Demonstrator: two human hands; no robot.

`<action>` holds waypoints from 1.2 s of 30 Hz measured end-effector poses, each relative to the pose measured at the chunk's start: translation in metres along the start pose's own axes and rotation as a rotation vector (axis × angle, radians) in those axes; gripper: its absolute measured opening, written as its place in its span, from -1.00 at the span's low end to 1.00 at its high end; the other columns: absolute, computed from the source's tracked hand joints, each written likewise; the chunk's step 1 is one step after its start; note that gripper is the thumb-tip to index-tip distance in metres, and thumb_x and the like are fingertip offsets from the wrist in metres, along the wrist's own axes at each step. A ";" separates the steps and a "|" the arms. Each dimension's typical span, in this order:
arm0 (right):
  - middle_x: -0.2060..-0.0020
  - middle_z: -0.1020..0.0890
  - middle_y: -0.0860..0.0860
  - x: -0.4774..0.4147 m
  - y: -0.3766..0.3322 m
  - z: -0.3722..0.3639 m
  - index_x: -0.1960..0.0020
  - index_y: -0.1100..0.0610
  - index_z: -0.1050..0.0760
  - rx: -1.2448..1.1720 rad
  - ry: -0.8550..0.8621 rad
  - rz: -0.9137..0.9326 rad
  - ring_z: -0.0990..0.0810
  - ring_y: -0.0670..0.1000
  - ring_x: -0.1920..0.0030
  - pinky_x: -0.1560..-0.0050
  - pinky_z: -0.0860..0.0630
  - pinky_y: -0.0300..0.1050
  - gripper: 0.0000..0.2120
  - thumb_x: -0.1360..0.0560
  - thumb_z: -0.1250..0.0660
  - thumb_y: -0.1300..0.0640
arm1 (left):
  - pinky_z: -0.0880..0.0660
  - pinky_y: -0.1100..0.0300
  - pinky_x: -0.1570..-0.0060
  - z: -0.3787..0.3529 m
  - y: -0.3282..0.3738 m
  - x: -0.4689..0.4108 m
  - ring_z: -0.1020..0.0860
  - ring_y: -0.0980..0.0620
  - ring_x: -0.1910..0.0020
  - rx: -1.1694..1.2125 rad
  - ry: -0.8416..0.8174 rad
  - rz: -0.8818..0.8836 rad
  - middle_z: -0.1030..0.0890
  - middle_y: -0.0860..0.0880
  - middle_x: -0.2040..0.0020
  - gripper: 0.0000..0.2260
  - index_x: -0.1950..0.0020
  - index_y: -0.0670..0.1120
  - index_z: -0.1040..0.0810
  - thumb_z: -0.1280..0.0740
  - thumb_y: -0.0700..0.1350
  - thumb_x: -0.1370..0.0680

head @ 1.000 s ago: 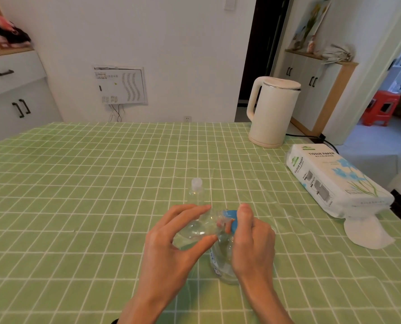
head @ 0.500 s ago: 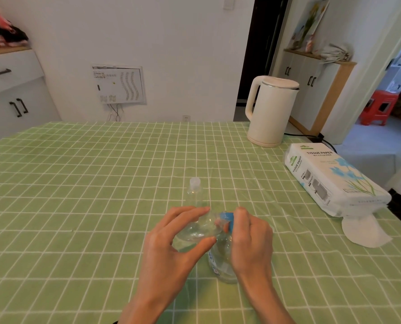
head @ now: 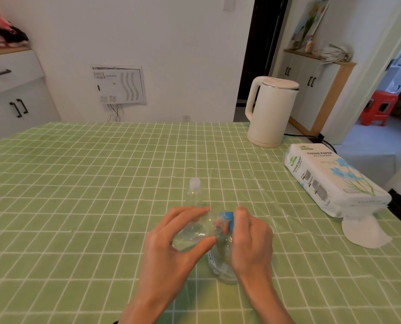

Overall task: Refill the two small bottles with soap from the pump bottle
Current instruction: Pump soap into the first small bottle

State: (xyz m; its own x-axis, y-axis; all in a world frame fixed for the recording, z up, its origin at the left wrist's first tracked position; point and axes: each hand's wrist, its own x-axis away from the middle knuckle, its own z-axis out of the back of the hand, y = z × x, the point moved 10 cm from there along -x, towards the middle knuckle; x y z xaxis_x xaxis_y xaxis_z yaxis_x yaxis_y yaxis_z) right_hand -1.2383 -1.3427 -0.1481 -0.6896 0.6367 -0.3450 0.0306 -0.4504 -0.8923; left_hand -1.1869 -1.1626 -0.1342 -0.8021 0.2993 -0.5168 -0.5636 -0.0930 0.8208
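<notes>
My left hand (head: 171,249) grips a small clear bottle (head: 194,231) tilted on its side above the table. Its blue cap (head: 228,220) is pinched between the fingers of my right hand (head: 251,244). Right below both hands stands a clear bottle with a label (head: 220,265), mostly hidden by my right hand; its top cannot be seen. A second small clear bottle with a white cap (head: 194,191) stands upright just beyond my left hand.
A green checked cloth covers the table (head: 77,195). A white kettle (head: 269,111) stands at the far right with its cord behind. A tissue paper pack (head: 330,178) lies at the right edge, one sheet (head: 363,231) sticking out.
Both hands stay on the tilted bottle and its blue cap; my right fingers have shifted slightly on the cap.
</notes>
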 end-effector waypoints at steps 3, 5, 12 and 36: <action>0.53 -0.57 0.00 -0.001 0.002 -0.004 0.46 0.11 -0.42 -0.005 -0.030 0.005 -0.43 0.04 0.48 0.38 -0.39 -0.01 -0.49 -0.45 0.01 -0.19 | -0.52 0.41 -0.17 0.000 -0.001 0.001 -0.67 0.11 -0.18 0.000 -0.008 0.004 -0.69 0.19 -0.14 -0.58 -0.24 0.17 -0.70 -0.60 -0.01 -0.39; 0.49 -0.60 0.06 0.000 0.003 -0.004 0.44 0.17 -0.45 0.006 -0.027 -0.001 -0.46 0.04 0.46 0.31 -0.43 0.12 -0.45 -0.46 0.02 -0.19 | -0.51 0.41 -0.17 0.000 -0.002 0.002 -0.67 0.12 -0.19 0.002 -0.009 0.006 -0.69 0.19 -0.14 -0.58 -0.24 0.17 -0.70 -0.61 -0.02 -0.39; 0.66 -0.36 -0.15 0.003 -0.003 -0.001 0.55 -0.18 -0.43 0.011 0.007 0.013 -0.35 -0.12 0.59 0.42 -0.21 -0.21 -0.38 -0.60 0.06 -0.29 | -0.50 0.43 -0.16 0.001 0.002 0.000 -0.68 0.11 -0.18 0.048 0.007 -0.001 -0.70 0.17 -0.13 -0.60 -0.24 0.16 -0.71 -0.55 0.09 -0.40; 0.65 -0.42 -0.23 0.004 -0.006 -0.001 0.52 -0.27 -0.48 0.019 0.024 0.034 -0.43 -0.16 0.57 0.41 -0.23 -0.27 -0.39 -0.63 0.04 -0.29 | -0.54 0.34 -0.17 0.002 0.001 0.000 -0.68 0.07 -0.18 0.017 0.009 0.002 -0.69 0.17 -0.16 -0.58 -0.25 0.22 -0.69 -0.54 0.14 -0.39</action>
State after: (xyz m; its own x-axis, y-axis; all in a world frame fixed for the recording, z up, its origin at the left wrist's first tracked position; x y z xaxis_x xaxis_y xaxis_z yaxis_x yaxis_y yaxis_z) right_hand -1.2409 -1.3370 -0.1442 -0.6708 0.6357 -0.3820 0.0394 -0.4838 -0.8743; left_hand -1.1870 -1.1607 -0.1328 -0.8052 0.2908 -0.5169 -0.5582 -0.0774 0.8261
